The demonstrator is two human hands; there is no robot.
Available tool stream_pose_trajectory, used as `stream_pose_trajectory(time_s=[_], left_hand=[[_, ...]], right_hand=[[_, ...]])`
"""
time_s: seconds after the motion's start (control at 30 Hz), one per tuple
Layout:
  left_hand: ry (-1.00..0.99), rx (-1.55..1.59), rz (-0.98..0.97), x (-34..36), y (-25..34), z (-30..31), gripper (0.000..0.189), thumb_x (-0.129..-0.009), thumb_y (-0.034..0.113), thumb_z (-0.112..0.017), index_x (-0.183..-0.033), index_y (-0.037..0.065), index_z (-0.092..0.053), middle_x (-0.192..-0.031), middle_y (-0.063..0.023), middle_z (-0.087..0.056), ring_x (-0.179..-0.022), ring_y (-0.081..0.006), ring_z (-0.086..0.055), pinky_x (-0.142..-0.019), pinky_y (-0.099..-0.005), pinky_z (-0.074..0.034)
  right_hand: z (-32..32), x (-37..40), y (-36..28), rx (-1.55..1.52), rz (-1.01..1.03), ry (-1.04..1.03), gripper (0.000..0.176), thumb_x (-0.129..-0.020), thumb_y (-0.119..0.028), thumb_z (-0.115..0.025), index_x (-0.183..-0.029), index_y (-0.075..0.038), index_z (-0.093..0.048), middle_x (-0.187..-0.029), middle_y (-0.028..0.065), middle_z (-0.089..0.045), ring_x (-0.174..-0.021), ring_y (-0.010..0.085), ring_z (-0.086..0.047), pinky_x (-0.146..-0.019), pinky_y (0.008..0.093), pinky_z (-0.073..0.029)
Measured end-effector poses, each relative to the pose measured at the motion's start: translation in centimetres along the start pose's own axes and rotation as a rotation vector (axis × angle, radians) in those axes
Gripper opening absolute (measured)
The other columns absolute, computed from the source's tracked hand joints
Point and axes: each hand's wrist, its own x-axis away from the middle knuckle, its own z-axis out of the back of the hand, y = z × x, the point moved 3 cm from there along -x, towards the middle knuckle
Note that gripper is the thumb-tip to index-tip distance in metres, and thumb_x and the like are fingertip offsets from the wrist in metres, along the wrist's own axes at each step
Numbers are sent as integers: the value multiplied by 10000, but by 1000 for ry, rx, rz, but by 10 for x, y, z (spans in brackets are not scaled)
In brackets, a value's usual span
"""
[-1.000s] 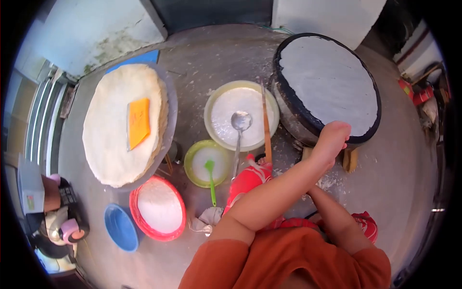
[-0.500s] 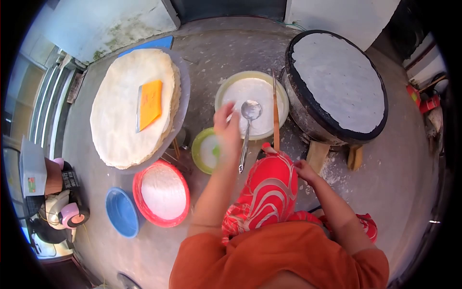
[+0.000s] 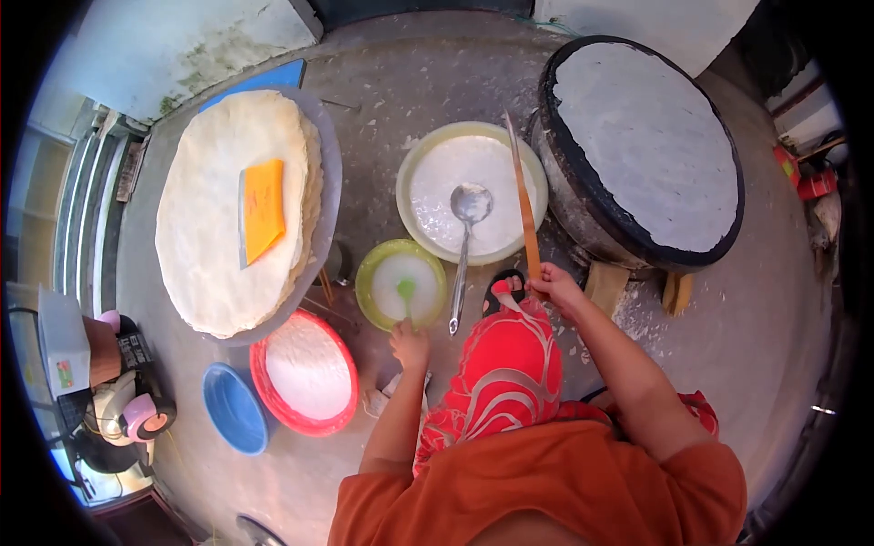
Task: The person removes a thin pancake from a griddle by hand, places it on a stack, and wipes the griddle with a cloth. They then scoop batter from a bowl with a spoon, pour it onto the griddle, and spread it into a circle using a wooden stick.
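My left hand [image 3: 410,346] is closed at the near rim of a small green bowl [image 3: 366,300], fingers on the handle end of a green spoon [image 3: 406,289] that rests in whitish liquid. My right hand [image 3: 557,289] is wrapped round the lower end of a long, thin wooden spatula [image 3: 525,205]. Its tip reaches up past the right rim of a large cream basin [image 3: 407,205] of white batter. Across that basin lies a metal ladle [image 3: 472,204], its handle hanging over the near rim. To the right, a pale sheet of batter [image 3: 646,146] covers a round black griddle [image 3: 583,200].
At left, a tall stack of thin flatbreads [image 3: 214,218] bears an orange scraper [image 3: 263,214]. Below it stand a red basin [image 3: 266,387] of white flour-like powder and a blue bucket [image 3: 233,408]. Wooden blocks [image 3: 604,287] sit beneath the griddle.
My left hand has come down from above the basin to the green spoon. My right hand has moved up from beside my knee and taken hold of the wooden spatula.
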Motion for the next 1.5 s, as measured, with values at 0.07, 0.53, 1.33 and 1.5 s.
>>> stream_pose_trajectory(time_s=[0.07, 0.53, 1.33, 1.5], left_hand=[[-69, -95, 68, 1, 10, 4, 458, -768, 230, -536, -1170, 45, -417, -1182, -173, -392, -982, -391, -469, -856, -436, -388], [-350, 759, -36, -38, -88, -83, 246, -889, 267, -449, -915, 45, -551, -551, -27, -468, -411, -97, -407, -329, -244, -305], [130, 488, -121, -13, -72, -72, 314, -874, 246, -447, -813, -17, -608, -563, -118, -527, -394, -168, -460, -410, -321, -381], [-211, 308, 101, -11, -24, 8, 324, -861, 288, -457, -918, 0, -594, -593, -94, -549, -603, -258, -557, -618, -376, -457]], right_hand=[[3, 21, -14, 106, 7, -82, 317, -790, -68, -610, -1074, -79, -470, -880, 51, -598, -794, 143, -597, -680, 263, -486], [-135, 72, -135, 1924, 577, -114, 192, -715, -205, -538, -819, -78, -638, -694, 122, -611, -675, 277, -608, -598, 389, -477], [-134, 24, -87, 1965, 830, -193, 372, -662, -174, -601, -1025, -252, -611, -764, 94, -537, -768, 261, -530, -688, 345, -441], [-91, 62, -121, 1760, 758, -88, 336, -706, -122, -545, -1019, -225, -611, -757, 112, -546, -765, 282, -550, -662, 378, -444]])
